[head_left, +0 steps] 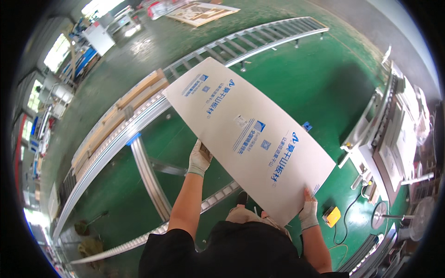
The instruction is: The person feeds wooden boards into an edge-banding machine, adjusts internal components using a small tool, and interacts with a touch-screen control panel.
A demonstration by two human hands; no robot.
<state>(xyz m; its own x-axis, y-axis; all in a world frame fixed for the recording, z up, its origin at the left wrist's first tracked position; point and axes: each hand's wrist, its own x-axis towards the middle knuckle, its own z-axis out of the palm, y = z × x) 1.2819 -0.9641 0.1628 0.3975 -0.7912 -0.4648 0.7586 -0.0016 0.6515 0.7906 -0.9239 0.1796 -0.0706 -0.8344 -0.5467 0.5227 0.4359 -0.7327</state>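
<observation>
A long pale board (227, 116) with blue printing is held in front of my body, slanting from the far left to the near right. My left hand (199, 159), in a light work glove with bare fingertips, grips its left long edge about midway. Near the close right corner, my right hand (308, 211), in a similar glove, holds the board with the thumb on top and the other fingers hidden underneath. The board's far end overlaps the roller conveyor in this view; I cannot tell whether it touches.
A roller conveyor (227, 48) curves across the left and far side, with stacked brown boards (116, 109) on it. Metal frame legs (150, 176) stand at left. To the right are a machine table with panels (394, 143), a yellow foot pedal (331, 216) and its cable on the green floor.
</observation>
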